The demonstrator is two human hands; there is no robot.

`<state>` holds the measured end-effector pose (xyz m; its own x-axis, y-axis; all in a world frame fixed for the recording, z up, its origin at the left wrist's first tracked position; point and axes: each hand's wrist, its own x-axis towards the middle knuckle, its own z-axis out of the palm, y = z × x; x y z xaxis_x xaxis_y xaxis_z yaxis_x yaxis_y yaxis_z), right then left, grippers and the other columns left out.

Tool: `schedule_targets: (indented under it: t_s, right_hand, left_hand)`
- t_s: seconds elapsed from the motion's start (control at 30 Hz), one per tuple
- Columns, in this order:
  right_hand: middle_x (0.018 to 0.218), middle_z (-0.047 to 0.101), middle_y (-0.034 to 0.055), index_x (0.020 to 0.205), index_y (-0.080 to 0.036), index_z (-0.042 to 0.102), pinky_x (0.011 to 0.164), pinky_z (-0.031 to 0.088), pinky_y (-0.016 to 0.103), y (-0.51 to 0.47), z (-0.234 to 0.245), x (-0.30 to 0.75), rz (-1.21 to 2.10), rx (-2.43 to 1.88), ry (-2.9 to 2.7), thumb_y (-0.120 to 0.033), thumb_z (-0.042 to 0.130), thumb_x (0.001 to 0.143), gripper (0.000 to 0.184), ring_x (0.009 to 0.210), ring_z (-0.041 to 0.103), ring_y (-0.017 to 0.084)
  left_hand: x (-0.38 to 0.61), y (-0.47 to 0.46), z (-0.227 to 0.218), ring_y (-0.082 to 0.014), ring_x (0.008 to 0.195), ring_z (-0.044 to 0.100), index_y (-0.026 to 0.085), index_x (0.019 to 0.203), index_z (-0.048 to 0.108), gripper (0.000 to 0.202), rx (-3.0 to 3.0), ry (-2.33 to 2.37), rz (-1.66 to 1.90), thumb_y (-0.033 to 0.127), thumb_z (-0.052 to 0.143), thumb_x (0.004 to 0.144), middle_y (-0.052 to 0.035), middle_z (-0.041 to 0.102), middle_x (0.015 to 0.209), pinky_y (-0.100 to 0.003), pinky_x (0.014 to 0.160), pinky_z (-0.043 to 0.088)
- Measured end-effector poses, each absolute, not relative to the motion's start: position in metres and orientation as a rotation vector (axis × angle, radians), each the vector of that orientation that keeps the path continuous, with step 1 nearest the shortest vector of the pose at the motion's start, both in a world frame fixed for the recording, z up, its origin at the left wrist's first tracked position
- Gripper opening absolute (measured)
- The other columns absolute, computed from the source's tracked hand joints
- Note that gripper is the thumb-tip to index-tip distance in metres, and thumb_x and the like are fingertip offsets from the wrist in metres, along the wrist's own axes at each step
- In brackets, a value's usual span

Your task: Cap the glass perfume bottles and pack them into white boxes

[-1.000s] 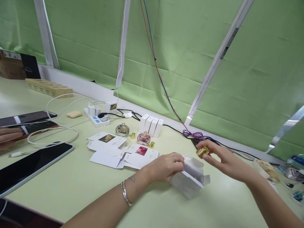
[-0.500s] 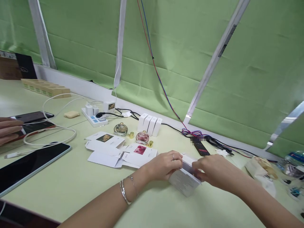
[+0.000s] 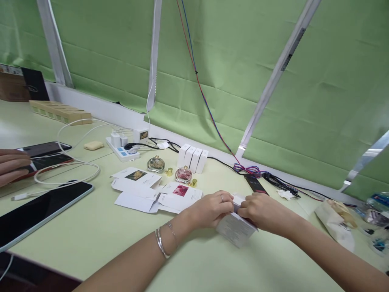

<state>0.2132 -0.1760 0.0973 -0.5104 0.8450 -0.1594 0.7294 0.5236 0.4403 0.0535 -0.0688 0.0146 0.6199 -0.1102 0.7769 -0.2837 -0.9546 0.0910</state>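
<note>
A white cardboard box with printed text on one side is tilted just above the table, between my two hands. My left hand grips its left edge, fingers closed. At its open top is my right hand, fingers bent inward over the rim; their tips are hidden. Left of the box lie two unfolded white cartons, one with a yellow flower picture and one with a red picture. Behind them stand a clear round bottle and a pink-filled bottle, each with a gold cap beside it.
Several small white boxes stand near the wall. A power strip with chargers, a large phone and cables lie to the left. Another person's hand rests on phones at far left. A cloth pouch lies right.
My right hand has shifted left over the box's open top, its fingers curling closer to my left hand. My left hand keeps its hold, and the box stays about where it was.
</note>
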Motion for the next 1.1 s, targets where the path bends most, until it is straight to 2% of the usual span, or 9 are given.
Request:
schedule_targets:
  t_s: [0.27, 0.57, 0.73, 0.87, 0.97, 1.03, 1.07, 1.1]
  right_hand:
    - [0.065, 0.065, 0.0004, 0.075, -0.021, 0.057, 0.053, 0.026, 0.026, -0.173, 0.119, 0.204, 0.394, 1.374, 2.432, -0.013, 0.044, 0.085, 0.019, 0.058, 0.057, 0.013]
    - [0.064, 0.064, 0.0000, 0.069, -0.021, 0.055, 0.053, 0.028, 0.022, -0.168, 0.170, 0.200, 0.325, 1.550, 2.330, -0.011, 0.045, 0.082, 0.019, 0.062, 0.058, 0.014]
    - [0.064, 0.062, -0.0018, 0.068, -0.022, 0.052, 0.050, 0.026, 0.022, -0.162, 0.178, 0.197, 0.323, 1.591, 2.297, -0.011, 0.045, 0.082, 0.019, 0.058, 0.054, 0.013]
    - [0.067, 0.062, -0.0034, 0.068, -0.023, 0.050, 0.049, 0.026, 0.021, -0.161, 0.182, 0.201, 0.291, 1.632, 2.321, -0.012, 0.043, 0.083, 0.019, 0.056, 0.051, 0.012]
    - [0.066, 0.060, -0.0029, 0.073, -0.023, 0.050, 0.051, 0.029, 0.021, -0.164, 0.176, 0.206, 0.260, 1.653, 2.383, -0.014, 0.040, 0.085, 0.018, 0.057, 0.052, 0.012]
    - [0.066, 0.060, -0.0019, 0.077, -0.023, 0.050, 0.053, 0.031, 0.022, -0.169, 0.165, 0.209, 0.241, 1.664, 2.427, -0.014, 0.036, 0.087, 0.019, 0.057, 0.052, 0.013]
    - [0.066, 0.060, -0.0012, 0.079, -0.023, 0.050, 0.054, 0.032, 0.022, -0.172, 0.159, 0.210, 0.242, 1.671, 2.445, -0.015, 0.035, 0.088, 0.020, 0.058, 0.052, 0.013]
    - [0.066, 0.060, -0.0005, 0.081, -0.023, 0.051, 0.055, 0.032, 0.023, -0.174, 0.153, 0.211, 0.250, 1.680, 2.457, -0.015, 0.033, 0.088, 0.021, 0.058, 0.052, 0.014]
  left_hand:
    - [0.047, -0.067, 0.017, -0.0193, 0.095, 0.055, 0.018, 0.082, 0.050, 0.019, 2.644, -0.291, 1.263, 0.002, 0.039, 0.080, -0.0081, 0.059, 0.083, -0.032, 0.086, 0.049]
    - [0.042, -0.063, 0.030, -0.0218, 0.096, 0.050, 0.018, 0.083, 0.045, 0.032, 2.650, -0.320, 1.334, -0.007, 0.036, 0.066, -0.0080, 0.056, 0.082, -0.036, 0.088, 0.046]
    - [0.037, -0.062, 0.035, -0.0213, 0.094, 0.048, 0.020, 0.083, 0.044, 0.036, 2.668, -0.283, 1.399, -0.009, 0.034, 0.064, -0.0070, 0.053, 0.082, -0.035, 0.086, 0.047]
    - [0.035, -0.063, 0.036, -0.0231, 0.097, 0.046, 0.019, 0.081, 0.045, 0.033, 2.669, -0.222, 1.287, -0.008, 0.035, 0.065, -0.0080, 0.051, 0.085, -0.036, 0.084, 0.047]
    - [0.036, -0.070, 0.034, -0.0228, 0.103, 0.046, 0.020, 0.085, 0.045, 0.025, 2.443, -0.012, 1.181, -0.002, 0.035, 0.077, -0.0091, 0.047, 0.096, -0.036, 0.081, 0.047]
    - [0.039, -0.078, 0.030, -0.0241, 0.113, 0.042, 0.021, 0.095, 0.043, 0.013, 2.140, 0.158, 1.144, 0.013, 0.044, 0.085, -0.0120, 0.040, 0.113, -0.038, 0.086, 0.046]
    - [0.040, -0.082, 0.028, -0.0257, 0.119, 0.039, 0.021, 0.102, 0.039, 0.023, 1.987, 0.219, 1.105, 0.022, 0.053, 0.084, -0.0139, 0.035, 0.122, -0.040, 0.089, 0.044]
    - [0.043, -0.086, 0.026, -0.0272, 0.122, 0.037, 0.022, 0.111, 0.034, 0.045, 1.850, 0.253, 1.048, 0.029, 0.064, 0.078, -0.0157, 0.032, 0.127, -0.042, 0.093, 0.041]
